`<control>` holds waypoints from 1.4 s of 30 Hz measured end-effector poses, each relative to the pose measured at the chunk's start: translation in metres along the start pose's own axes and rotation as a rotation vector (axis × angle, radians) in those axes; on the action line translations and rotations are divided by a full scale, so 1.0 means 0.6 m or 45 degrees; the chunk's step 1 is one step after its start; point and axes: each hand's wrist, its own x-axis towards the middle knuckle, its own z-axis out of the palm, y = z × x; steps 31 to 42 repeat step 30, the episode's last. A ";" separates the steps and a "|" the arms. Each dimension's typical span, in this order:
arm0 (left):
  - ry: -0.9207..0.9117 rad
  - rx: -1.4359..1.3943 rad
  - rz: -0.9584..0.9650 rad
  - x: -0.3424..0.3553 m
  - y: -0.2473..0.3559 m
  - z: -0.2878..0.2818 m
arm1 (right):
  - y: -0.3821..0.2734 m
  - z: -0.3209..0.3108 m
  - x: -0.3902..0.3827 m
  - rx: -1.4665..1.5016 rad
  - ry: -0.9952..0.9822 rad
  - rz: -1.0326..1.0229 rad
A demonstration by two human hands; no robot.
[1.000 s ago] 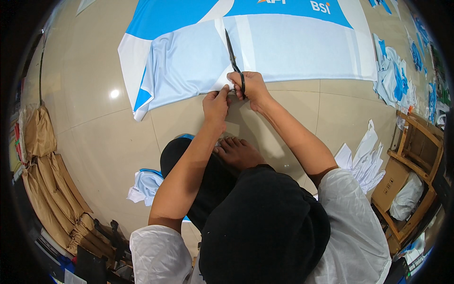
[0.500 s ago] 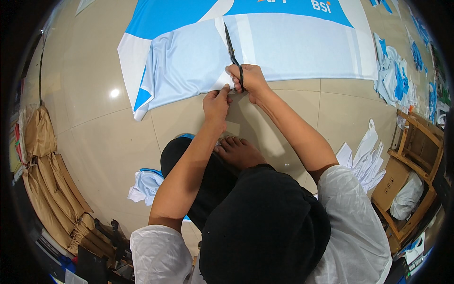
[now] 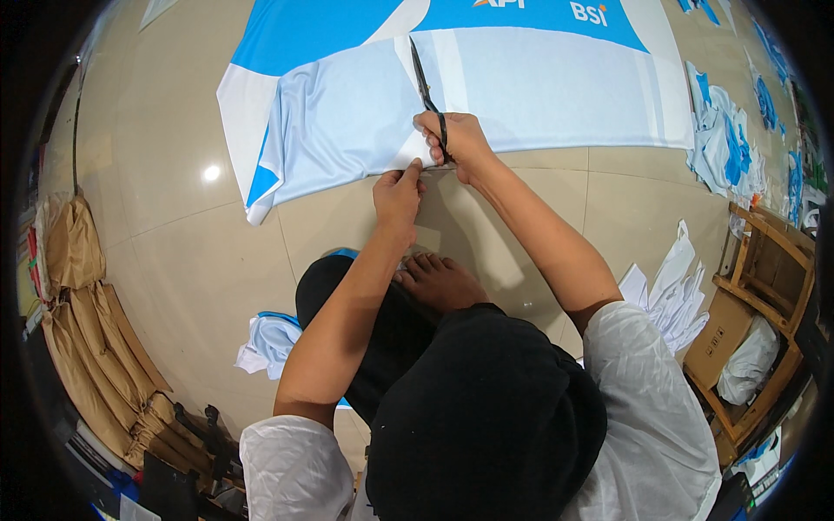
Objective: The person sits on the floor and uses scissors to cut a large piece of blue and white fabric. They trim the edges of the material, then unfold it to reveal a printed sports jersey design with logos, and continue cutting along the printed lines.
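A large sheet of printed fabric, blue, white and pale blue, lies on the tiled floor with its near part folded over. My right hand is closed round the handles of black scissors. Their long blades point away from me across the pale blue layer. Just left of it, my left hand pinches the fabric's near edge between thumb and fingers. The left side of the cloth is wrinkled, and its corner shows blue and white.
Blue and white scraps lie on the floor at the right, with white offcuts nearer. A wooden frame holds a cardboard box. Brown wrapped bundles stand at the left. A small fabric heap sits beside my leg.
Almost nothing differs. My right hand with the scissors has shifted very slightly nearer the fabric's far side, while my left hand stays at the edge.
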 end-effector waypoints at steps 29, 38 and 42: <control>-0.023 0.016 0.015 0.005 -0.005 -0.002 | -0.007 0.007 0.019 0.057 0.001 -0.028; -0.024 0.015 0.014 0.005 -0.005 -0.001 | -0.007 0.007 0.019 0.058 0.002 -0.027; -0.024 0.015 0.014 0.005 -0.005 -0.001 | -0.007 0.007 0.019 0.058 0.002 -0.027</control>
